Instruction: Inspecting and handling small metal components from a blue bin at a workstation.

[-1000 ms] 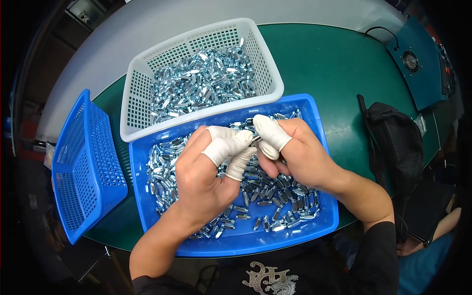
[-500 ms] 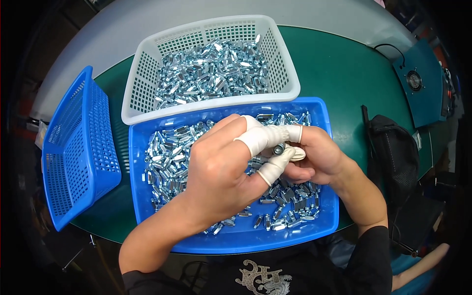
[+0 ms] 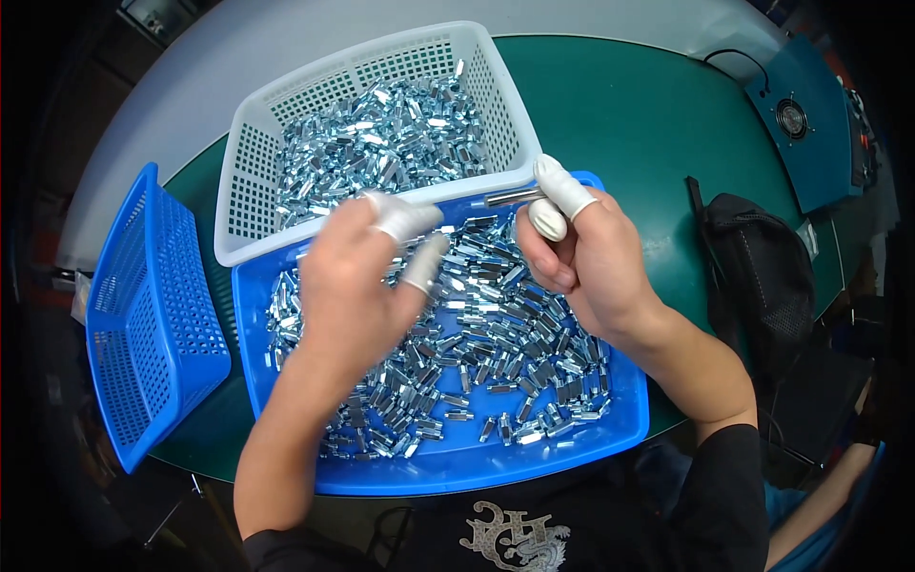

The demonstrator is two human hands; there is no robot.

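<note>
My right hand (image 3: 586,262), with white finger cots on thumb and forefinger, pinches a small silver metal standoff (image 3: 510,197) over the far edge of the blue tray (image 3: 448,467). The tray holds a spread of many small shiny metal standoffs (image 3: 486,334). My left hand (image 3: 357,281), also wearing white finger cots, hovers over the tray's left half, blurred, fingers apart, and I cannot make out anything in it. Behind the tray stands a white mesh basket (image 3: 250,181) heaped with the same metal parts (image 3: 381,143).
A blue mesh basket (image 3: 143,324) lies tipped on its side at the left. The green table (image 3: 610,105) carries a black bag (image 3: 762,276) at the right and a blue box with a fan (image 3: 805,124) at the far right.
My hands were joined over the tray's middle. Now they have separated: the right rose toward the white basket with a standoff, the left swung left over the tray.
</note>
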